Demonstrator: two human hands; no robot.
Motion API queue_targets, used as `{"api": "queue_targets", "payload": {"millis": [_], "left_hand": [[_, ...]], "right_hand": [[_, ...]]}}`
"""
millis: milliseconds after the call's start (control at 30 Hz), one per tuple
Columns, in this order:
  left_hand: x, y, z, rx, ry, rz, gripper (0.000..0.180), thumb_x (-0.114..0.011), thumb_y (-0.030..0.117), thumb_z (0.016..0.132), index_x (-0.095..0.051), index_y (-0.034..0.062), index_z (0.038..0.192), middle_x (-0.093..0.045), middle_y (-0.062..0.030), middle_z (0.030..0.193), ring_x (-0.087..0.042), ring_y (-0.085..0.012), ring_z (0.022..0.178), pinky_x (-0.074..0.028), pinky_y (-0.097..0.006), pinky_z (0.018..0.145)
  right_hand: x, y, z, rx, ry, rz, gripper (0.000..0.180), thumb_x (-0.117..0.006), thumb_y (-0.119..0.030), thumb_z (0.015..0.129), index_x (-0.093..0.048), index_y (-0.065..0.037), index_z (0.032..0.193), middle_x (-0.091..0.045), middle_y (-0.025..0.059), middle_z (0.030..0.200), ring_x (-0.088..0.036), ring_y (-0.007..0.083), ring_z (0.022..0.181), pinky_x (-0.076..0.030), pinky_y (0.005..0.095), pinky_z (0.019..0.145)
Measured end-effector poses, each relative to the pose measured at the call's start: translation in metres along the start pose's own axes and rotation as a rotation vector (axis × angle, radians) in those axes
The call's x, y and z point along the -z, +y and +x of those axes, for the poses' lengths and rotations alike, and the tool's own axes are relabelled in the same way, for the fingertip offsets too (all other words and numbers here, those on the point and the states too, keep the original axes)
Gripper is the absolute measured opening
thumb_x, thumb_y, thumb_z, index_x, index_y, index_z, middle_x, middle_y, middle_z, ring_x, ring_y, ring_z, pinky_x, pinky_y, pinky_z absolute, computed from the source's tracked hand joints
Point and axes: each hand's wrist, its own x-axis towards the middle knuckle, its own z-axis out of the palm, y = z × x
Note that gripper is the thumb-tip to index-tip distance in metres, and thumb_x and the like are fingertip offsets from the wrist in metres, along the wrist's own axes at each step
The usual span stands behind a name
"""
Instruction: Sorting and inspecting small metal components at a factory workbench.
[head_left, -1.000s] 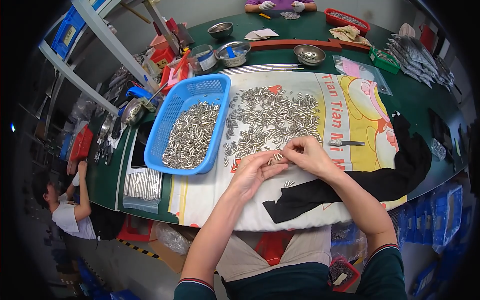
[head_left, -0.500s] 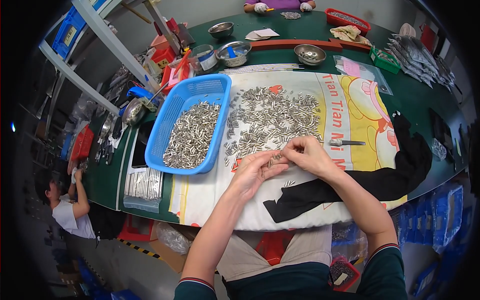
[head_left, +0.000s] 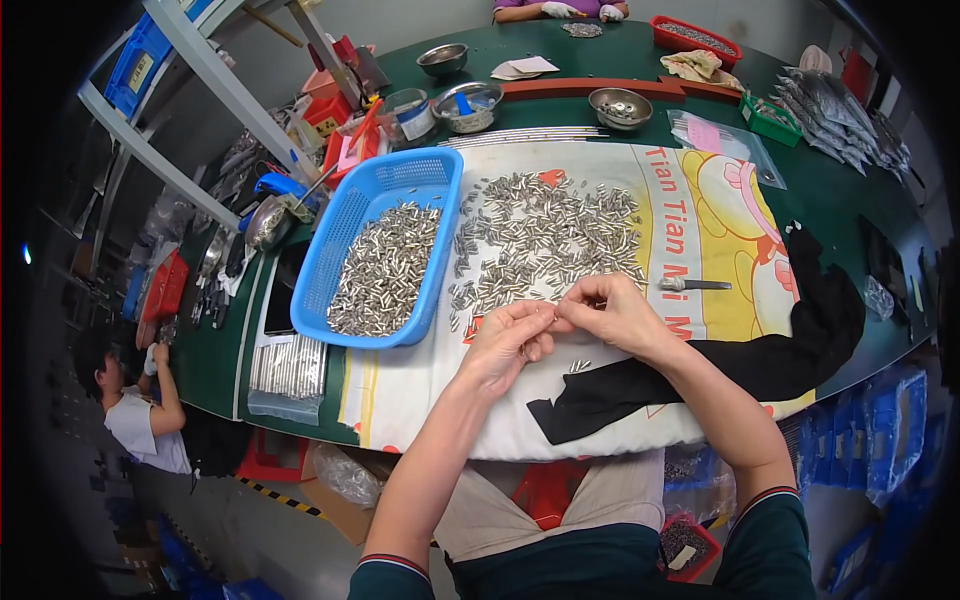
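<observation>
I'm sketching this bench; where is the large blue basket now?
In the head view, the large blue basket sits left of centre, just left of the loose metal pieces on the printed cloth.

My small silvery metal cylinders (head_left: 512, 225) lie loose on the pale printed cloth (head_left: 720, 320), jumbled at every angle. More heap inside the blue perforated plastic basket (head_left: 400, 174). A few rest apart, just nearer me than my left hand (head_left: 512, 340) and right hand (head_left: 608, 312); anything between my fingertips is hidden.
</observation>
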Motion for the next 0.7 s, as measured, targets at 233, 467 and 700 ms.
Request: {"api": "queue_targets", "payload": {"millis": [233, 467, 700], "left_hand": [[0.001, 0.003, -0.001, 0.005, -0.045, -0.161, 0.015, -0.053, 0.020, 0.092, -0.054, 0.0051, 0.091, -0.066, -0.0126, 0.086, -0.040, -0.0048, 0.045, -0.030, -0.018, 0.040], [0.005, 0.001, 0.001, 0.004, -0.096, -0.246, 0.018, -0.047, 0.025, 0.095, -0.049, 0.0094, 0.084, -0.054, -0.0034, 0.062, -0.030, -0.0045, 0.040, -0.024, -0.020, 0.041], [-0.003, 0.004, -0.002, 0.012, -0.068, -0.239, 0.017, -0.044, 0.020, 0.095, -0.047, 0.0088, 0.082, -0.046, -0.0012, 0.060, -0.028, -0.0057, 0.043, -0.026, -0.022, 0.044]], "right_hand": [[-0.002, 0.003, 0.000, 0.047, 0.058, -0.033, 0.020, -0.061, -0.014, 0.080, -0.065, 0.005, 0.079, -0.062, 0.0029, 0.065, -0.050, 0.0047, 0.059, -0.043, 0.0224, 0.054], [-0.005, 0.008, 0.002, 0.097, 0.070, -0.029, 0.019, -0.062, -0.015, 0.080, -0.066, 0.004, 0.079, -0.057, 0.0012, 0.061, -0.048, 0.0048, 0.057, -0.040, 0.0230, 0.052], [-0.001, 0.012, 0.005, 0.122, 0.150, -0.101, 0.018, -0.062, -0.014, 0.079, -0.065, 0.004, 0.079, -0.056, 0.0019, 0.059, -0.047, 0.0049, 0.055, -0.041, 0.0235, 0.052]]}}
